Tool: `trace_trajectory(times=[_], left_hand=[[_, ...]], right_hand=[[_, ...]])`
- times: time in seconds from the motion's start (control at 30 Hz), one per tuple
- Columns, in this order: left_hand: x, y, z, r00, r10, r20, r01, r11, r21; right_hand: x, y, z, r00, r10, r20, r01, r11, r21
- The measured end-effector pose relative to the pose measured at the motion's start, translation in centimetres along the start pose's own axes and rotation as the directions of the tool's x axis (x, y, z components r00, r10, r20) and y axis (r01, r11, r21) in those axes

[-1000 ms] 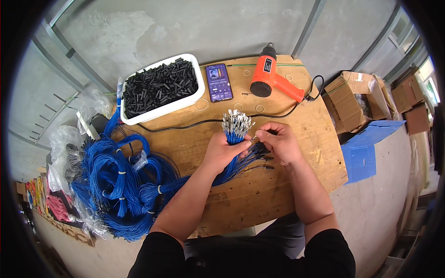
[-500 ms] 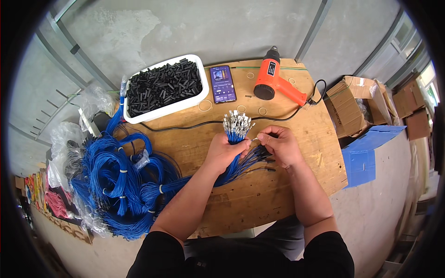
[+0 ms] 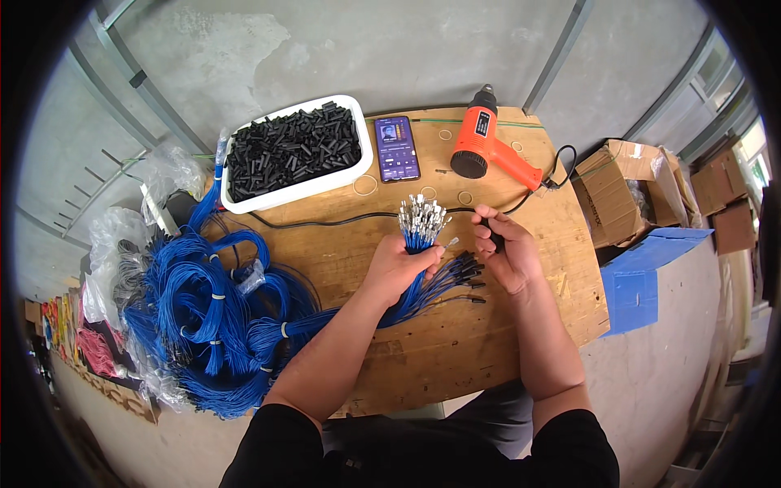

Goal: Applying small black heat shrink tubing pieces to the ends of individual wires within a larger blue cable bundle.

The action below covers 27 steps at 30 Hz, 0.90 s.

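Observation:
My left hand point(image 3: 397, 267) is closed round a bundle of blue wires point(image 3: 418, 241), whose silvery crimped terminals point(image 3: 423, 215) stand up above the fist. One terminal point(image 3: 452, 241) sticks out to the right of the rest, by the left thumb. Apart from the bundle, to its right, my right hand point(image 3: 516, 256) is raised with fingers curled round short black tubes point(image 3: 490, 233); how many they hold is hidden. Below, between the hands, wire ends with black sleeves point(image 3: 467, 272) fan out over the wooden table point(image 3: 455, 358).
A white tub point(image 3: 365, 163) heaped with black tubes stands at the back left, beside a phone point(image 3: 397, 149). An orange heat gun point(image 3: 475, 134) lies back right, its black cord point(image 3: 350, 218) crossing the table. Coiled blue wires point(image 3: 215, 317) fill the left; cardboard boxes point(image 3: 606, 191) stand right.
My right hand has moved up and right, away from the terminal it was pinching beside the bundle. Black tubes now show in its fingers. My left hand keeps its hold.

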State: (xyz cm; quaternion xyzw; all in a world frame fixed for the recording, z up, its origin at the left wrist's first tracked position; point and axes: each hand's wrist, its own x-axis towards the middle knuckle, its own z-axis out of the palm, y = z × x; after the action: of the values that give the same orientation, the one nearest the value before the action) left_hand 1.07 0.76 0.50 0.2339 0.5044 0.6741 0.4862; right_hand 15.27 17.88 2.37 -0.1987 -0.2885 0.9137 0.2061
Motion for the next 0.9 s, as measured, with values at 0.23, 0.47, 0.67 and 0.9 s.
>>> trace_trajectory(times=[0.23,0.47,0.67,0.9], left_hand=[[0.0,0.3,0.1,0.999,-0.030,-0.012,0.030,0.999,-0.013],[0.1,0.0,-0.2,0.999,-0.033,0.007,0.034,0.999,-0.018],[0.1,-0.1,-0.1,1.000,-0.016,0.009,0.016,1.000,-0.005],[0.1,-0.1,-0.1,1.000,0.001,0.007,-0.002,1.000,0.031]], right_hand=[[0.2,0.2,-1.0,0.999,-0.029,0.037,0.030,0.999,-0.034],[0.4,-0.1,-1.1,0.998,-0.029,-0.061,0.034,0.996,0.079],[0.4,0.2,-1.0,0.997,-0.055,-0.053,0.054,0.998,-0.015],[0.1,0.2,-0.4,1.000,-0.003,0.012,0.003,0.999,-0.047]])
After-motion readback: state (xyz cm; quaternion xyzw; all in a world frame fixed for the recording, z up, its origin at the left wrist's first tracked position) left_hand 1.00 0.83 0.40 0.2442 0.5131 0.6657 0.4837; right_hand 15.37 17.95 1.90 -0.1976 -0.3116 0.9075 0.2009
